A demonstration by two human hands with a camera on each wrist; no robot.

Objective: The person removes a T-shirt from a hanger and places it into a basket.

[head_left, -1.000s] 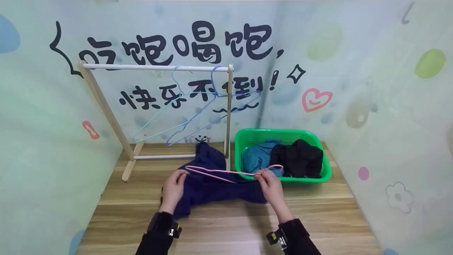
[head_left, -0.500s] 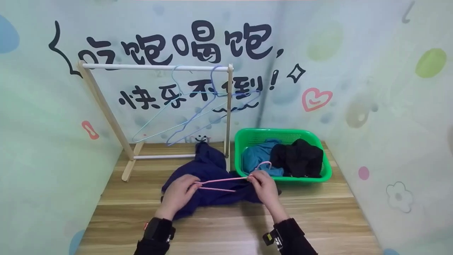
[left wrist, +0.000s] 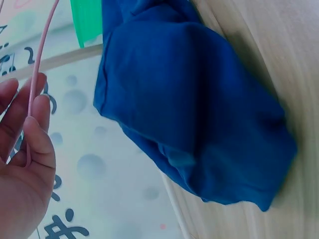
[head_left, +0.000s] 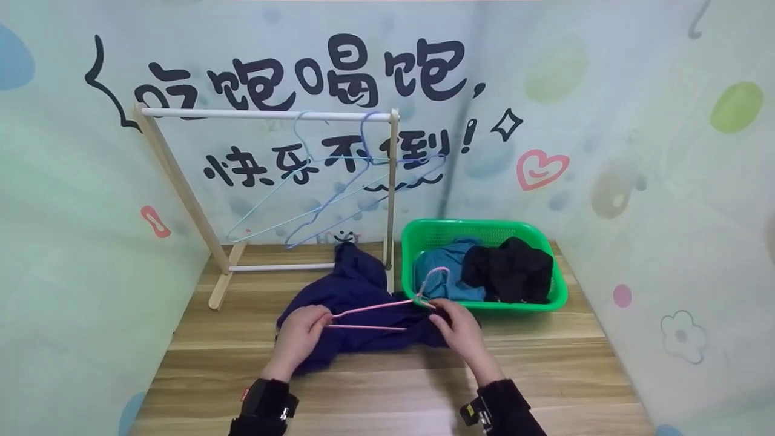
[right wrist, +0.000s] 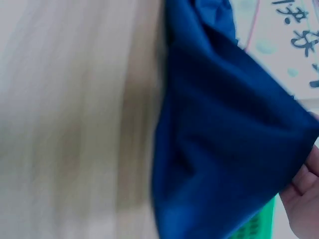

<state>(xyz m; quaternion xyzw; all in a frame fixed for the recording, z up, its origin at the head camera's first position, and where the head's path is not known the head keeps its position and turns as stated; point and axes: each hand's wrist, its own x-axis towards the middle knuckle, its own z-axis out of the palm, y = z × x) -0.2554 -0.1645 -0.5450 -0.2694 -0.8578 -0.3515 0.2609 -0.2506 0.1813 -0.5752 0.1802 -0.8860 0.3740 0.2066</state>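
My left hand (head_left: 300,339) pinches one end of a pink clothes hanger (head_left: 375,307) between thumb and fingers. In the left wrist view, the pink rod runs along the curled fingers (left wrist: 36,124). The hanger's hook overlaps the basket's near rim, and its lower bar disappears into a navy garment (head_left: 357,290). My right hand (head_left: 461,336) grips a raised edge of that garment, by the hanger's right shoulder. In the right wrist view, the cloth (right wrist: 224,129) drapes down from this hand and hides some fingertips. The rest of the garment lies crumpled on the wooden table.
Behind stands a wooden rack (head_left: 189,194) with a white rail, on which a light teal hanger (head_left: 266,201) and a blue-purple hanger (head_left: 330,212) hang. A green basket (head_left: 484,225) at the right holds a teal garment (head_left: 439,260) and a black one (head_left: 511,272). Printed walls enclose the table (head_left: 387,399).
The hanger has shifted left and tilted, its hook swinging up and left. My left hand dipped toward me with its end; the right slid from the hanger's neck out along its right shoulder.
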